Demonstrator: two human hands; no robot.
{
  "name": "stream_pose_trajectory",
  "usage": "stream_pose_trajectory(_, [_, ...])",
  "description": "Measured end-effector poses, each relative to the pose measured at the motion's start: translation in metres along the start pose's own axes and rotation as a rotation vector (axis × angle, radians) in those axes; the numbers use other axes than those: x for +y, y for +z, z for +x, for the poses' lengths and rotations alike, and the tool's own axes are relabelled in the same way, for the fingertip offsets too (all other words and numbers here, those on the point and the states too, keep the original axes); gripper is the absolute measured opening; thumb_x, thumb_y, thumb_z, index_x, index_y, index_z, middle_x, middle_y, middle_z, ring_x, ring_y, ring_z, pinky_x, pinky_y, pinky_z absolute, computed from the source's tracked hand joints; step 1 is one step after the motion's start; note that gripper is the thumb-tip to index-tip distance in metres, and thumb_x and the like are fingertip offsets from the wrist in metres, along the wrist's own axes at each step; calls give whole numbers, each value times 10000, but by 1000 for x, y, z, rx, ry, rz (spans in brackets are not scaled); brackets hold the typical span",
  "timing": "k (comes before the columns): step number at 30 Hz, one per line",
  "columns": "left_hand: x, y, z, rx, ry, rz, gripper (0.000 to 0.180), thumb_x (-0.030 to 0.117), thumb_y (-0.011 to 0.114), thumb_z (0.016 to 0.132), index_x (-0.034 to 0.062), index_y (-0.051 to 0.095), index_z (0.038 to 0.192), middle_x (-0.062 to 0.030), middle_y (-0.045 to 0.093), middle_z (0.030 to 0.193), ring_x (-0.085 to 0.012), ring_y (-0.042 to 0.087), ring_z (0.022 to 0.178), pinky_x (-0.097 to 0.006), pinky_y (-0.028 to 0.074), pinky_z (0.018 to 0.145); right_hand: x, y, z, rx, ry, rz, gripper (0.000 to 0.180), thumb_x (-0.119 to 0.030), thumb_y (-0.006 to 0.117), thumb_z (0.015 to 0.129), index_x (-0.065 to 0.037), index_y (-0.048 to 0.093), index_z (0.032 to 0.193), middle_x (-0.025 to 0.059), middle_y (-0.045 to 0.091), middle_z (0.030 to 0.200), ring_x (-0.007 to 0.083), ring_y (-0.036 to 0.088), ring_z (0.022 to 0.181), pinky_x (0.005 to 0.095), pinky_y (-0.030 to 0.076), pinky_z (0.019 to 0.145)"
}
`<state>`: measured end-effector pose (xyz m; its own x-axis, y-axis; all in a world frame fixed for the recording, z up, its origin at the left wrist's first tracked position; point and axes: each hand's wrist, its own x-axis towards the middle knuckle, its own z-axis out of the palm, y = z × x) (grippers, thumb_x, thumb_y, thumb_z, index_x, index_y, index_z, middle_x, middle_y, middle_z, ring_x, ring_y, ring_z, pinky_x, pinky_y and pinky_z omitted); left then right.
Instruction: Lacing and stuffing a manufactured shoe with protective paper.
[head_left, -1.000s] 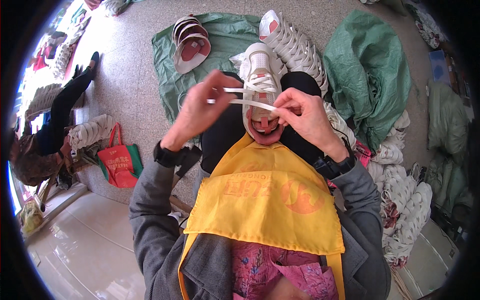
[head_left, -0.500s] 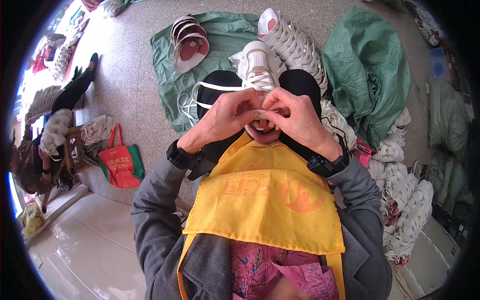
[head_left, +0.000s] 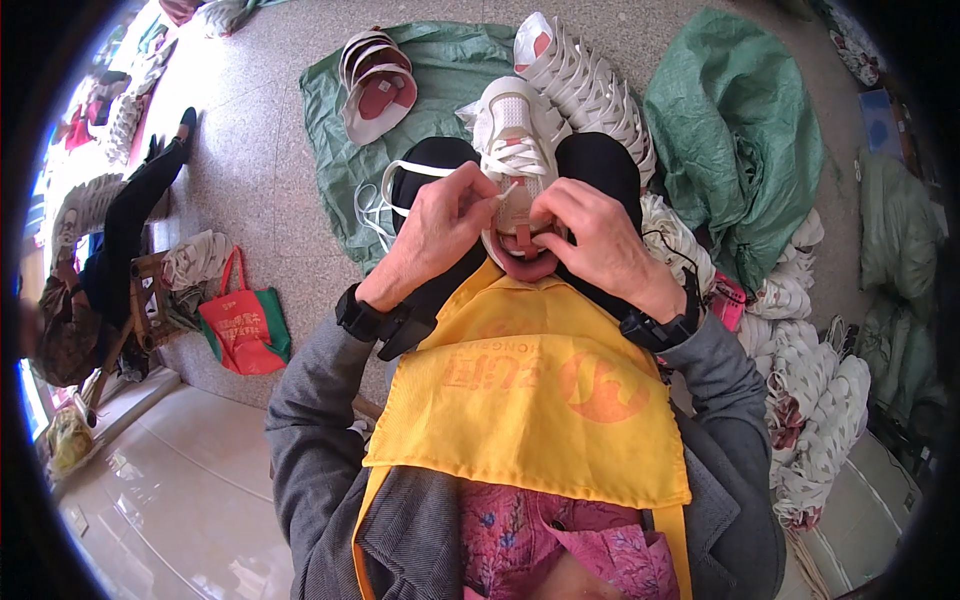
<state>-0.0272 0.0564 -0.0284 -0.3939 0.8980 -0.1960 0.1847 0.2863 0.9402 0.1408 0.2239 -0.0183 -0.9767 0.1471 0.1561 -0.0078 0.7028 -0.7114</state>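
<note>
A white sneaker (head_left: 511, 106) with a pinkish tongue and collar sits between my knees, its toe away from me. White lace crosses its upper part. My left hand (head_left: 438, 218) is closed in a pinch on a lace tip (head_left: 508, 191) above the tongue. Beyond that hand, a loop of white shoelace (head_left: 428, 169) runs over my left knee. My right hand (head_left: 598, 236) has curled fingers at the shoe's right eyelet edge, with the thumb near the opening; its fingertips are partly hidden.
A green sheet (head_left: 335, 110) under the shoe bears nested shoe uppers (head_left: 380, 95) and a row of laced white shoes (head_left: 590, 85). On the right lie a green sack (head_left: 735, 140) and piled shoes (head_left: 815, 400). A red-green bag (head_left: 245, 330) and another person's leg (head_left: 150, 185) are on the left.
My hands have moved apart from their meeting point over the tongue. The left has shifted up and left with the lace tip; the right has lowered its fingers to the shoe opening.
</note>
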Motion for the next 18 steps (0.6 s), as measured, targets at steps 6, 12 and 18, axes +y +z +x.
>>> stream_pose_trajectory(6, [-8,4,1,45,-24,8,130,95,607,1003,-26,581,963,-22,642,804,-53,585,731,-224,483,657,1,10,1,1,-158,-187,227,-62,724,768,-54,570,935,108,532,958,311,596,950,410,509,813])
stream_pose_trajectory(12, [-3,12,2,113,-23,20,132,90,620,976,-34,589,940,-53,645,758,-70,582,686,-250,479,615,-2,11,2,-36,-266,-201,139,-110,679,821,-53,591,913,101,529,941,298,591,924,408,508,800])
stream_pose_trajectory(18, [-7,16,4,172,12,26,131,81,644,918,-44,609,906,-106,654,696,-107,596,622,-288,479,571,8,19,-2,8,-337,-203,121,-106,681,821,-49,610,901,99,533,929,290,590,910,390,511,800])
